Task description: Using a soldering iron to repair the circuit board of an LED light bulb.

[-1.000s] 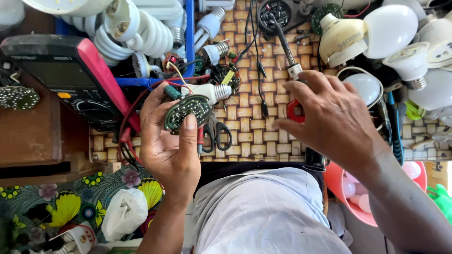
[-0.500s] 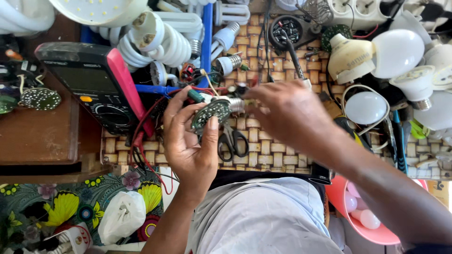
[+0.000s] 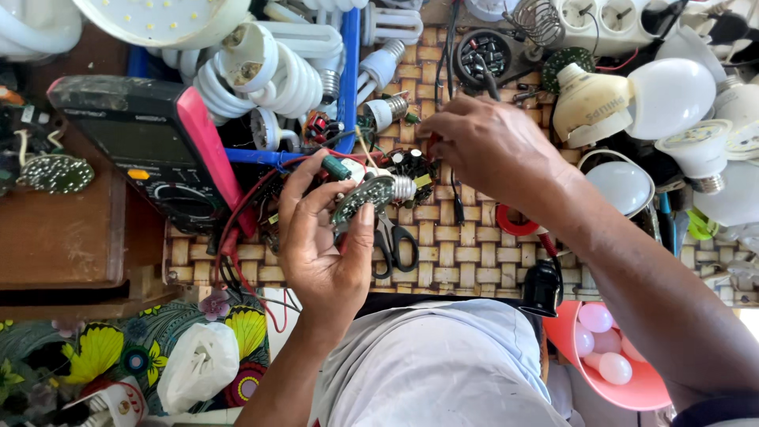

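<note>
A black and pink multimeter [image 3: 158, 150] lay at the left of the woven surface [image 3: 474, 261], near black-handled scissors [image 3: 393, 241]. White spiral bulbs [image 3: 261, 67] crowded the top, and a pink bowl [image 3: 632, 387] held small pale bulbs.

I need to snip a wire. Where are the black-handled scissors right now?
In the head view, the scissors lie on the woven mat near centre, just right of the left hand holding the round LED board.
</note>
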